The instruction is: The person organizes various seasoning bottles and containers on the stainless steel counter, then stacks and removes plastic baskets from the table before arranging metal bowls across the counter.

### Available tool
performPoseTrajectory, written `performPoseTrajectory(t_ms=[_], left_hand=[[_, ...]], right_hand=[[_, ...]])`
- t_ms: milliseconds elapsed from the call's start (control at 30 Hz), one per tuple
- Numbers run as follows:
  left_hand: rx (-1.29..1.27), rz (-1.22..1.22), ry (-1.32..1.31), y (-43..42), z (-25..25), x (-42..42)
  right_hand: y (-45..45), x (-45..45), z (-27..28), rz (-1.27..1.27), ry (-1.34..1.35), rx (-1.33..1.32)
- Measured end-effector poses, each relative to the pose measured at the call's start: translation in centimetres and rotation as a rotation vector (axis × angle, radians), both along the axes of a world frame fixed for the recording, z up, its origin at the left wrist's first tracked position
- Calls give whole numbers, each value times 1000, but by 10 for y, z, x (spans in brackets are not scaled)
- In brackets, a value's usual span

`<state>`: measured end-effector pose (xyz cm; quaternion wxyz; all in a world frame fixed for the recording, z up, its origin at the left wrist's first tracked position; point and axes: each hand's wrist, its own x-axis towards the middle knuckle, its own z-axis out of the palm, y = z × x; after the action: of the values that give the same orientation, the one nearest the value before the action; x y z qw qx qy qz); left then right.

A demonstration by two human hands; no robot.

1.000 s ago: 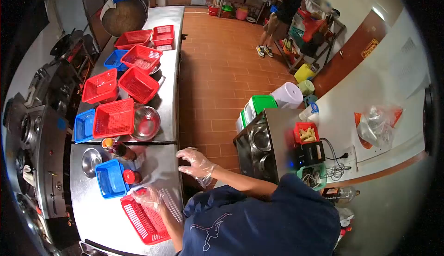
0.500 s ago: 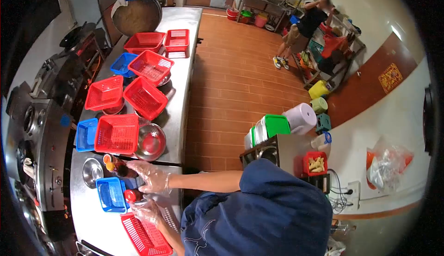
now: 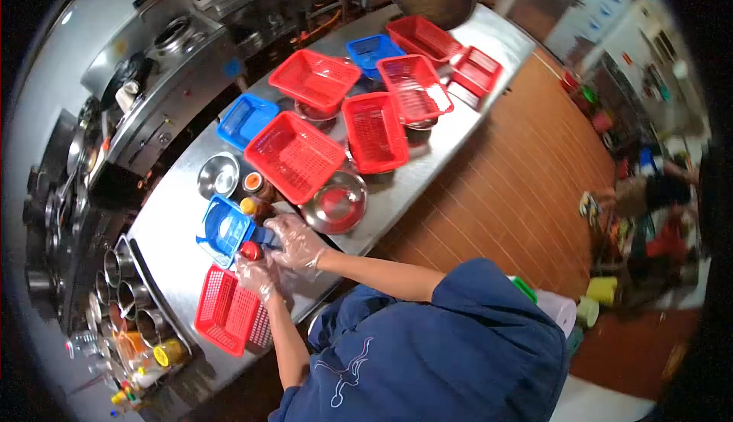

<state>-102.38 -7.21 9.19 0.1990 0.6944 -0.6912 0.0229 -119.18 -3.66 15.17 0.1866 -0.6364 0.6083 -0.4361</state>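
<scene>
My left hand (image 3: pixel 258 275), in a clear plastic glove, is closed around a red-capped container (image 3: pixel 250 250). Just above it, my gloved right hand (image 3: pixel 296 242) has its fingers curled beside a small blue item (image 3: pixel 265 236); its kind is unclear. A yellow-capped bottle (image 3: pixel 249 206) and a dark jar with an orange lid (image 3: pixel 253 182) stand past the right fingers. To the left of both hands sits a blue basket (image 3: pixel 216 256). Below my left hand lies a red perforated basket (image 3: pixel 221 307).
Red baskets (image 3: pixel 296 156), blue baskets (image 3: pixel 248 122) and steel bowls (image 3: pixel 219 175) cover the metal table (image 3: pixel 172 250). A stove (image 3: pixel 153 120) runs along the far side. Bottles and a yellow-lidded jar (image 3: pixel 168 353) stand lower left. Another person (image 3: pixel 649 193) is at the right.
The view has swung left, so the table now runs diagonally and the rack of steel pots shows. My right hand has drawn in closer to my left and its fingers have curled.
</scene>
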Motion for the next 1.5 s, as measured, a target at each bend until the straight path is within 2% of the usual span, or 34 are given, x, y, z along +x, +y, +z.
performPoseTrajectory(t_ms=[33, 67, 100, 167, 233, 300, 333, 367, 433, 467, 500, 567, 600, 633, 700, 733, 867, 900, 967, 1033, 1100, 1167, 1200, 1233, 1300, 1367, 1400, 1433, 1500], left_hand=[[-13, 6, 43, -1, 2, -2], [-224, -26, 46, -6, -13, 0], [64, 86, 169, 0, 20, -13], [54, 111, 133, -7, 4, -10], [-53, 8, 112, -12, -15, -1], [-9, 18, 242, -14, -16, -7], [128, 100, 402, -14, -13, -11], [41, 82, 344, -17, -35, -6], [75, 81, 717, -17, -20, -19], [45, 92, 623, -26, -56, -10], [42, 91, 782, -31, -82, -1], [51, -17, 762, -16, -33, -17], [37, 17, 544, -12, -28, -18], [1, 5, 463, -12, -38, -15], [32, 2, 551, 8, -21, -18], [40, -24, 530, 13, -24, -16], [57, -79, 572, 44, -5, -19], [-57, -109, 547, 49, -16, -16], [64, -133, 1169, 53, -63, -8], [-112, -163, 714, 81, 8, -9], [-103, -127, 739, 103, 36, 3], [-277, -180, 732, 122, 69, 20], [-263, -150, 687, 131, 79, 31], [-280, -123, 687, 140, 85, 46], [-405, -139, 697, 160, 96, 76], [-409, -87, 705, 182, 114, 111], [-432, -58, 698, 194, 126, 130], [-454, -24, 690, 207, 129, 150], [-465, 67, 673, 228, 124, 189]], right_hand=[[0, -4, 5, -41, 25, -117], [-2, -4, 5, -52, 28, -41], [-5, -7, 9, -64, 40, 27], [-17, -10, 16, -71, -14, -127], [-34, -14, 14, 28, -1, -246], [-49, -12, -4, 102, -176, -115], [-58, -9, -14, 86, -198, -217], [-60, -13, -12, 62, -103, -261], [-69, -12, -25, 76, -127, -221], [-68, -14, -12, 28, 46, -297], [-70, -12, -10, 53, 38, -302], [-76, -2, -16, 142, -415, -107], [-91, 11, -19, 309, -910, -16], [-92, 10, -26, 216, -684, -7], [-93, 15, -31, 248, -784, -18], [-92, 14, -31, 230, -695, -19], [-75, 11, -25, 176, -712, -43], [-73, 13, -24, 127, -696, -78], [-64, 12, -23, 80, -550, -135], [-65, 1, -49, 322, -1461, 311], [-37, 16, -36, 92, -816, 61], [-39, 9, -81, 128, -658, 136], [-5, 28, 12, 83, -657, 137], [10, 39, 49, 119, -736, 139], [25, 51, 50, 179, -724, 11], [28, 62, 26, 206, -641, -112], [44, 83, 52, 240, -645, -139], [64, 107, 82, 212, -616, -30], [72, 135, 74, 358, -750, -47]])
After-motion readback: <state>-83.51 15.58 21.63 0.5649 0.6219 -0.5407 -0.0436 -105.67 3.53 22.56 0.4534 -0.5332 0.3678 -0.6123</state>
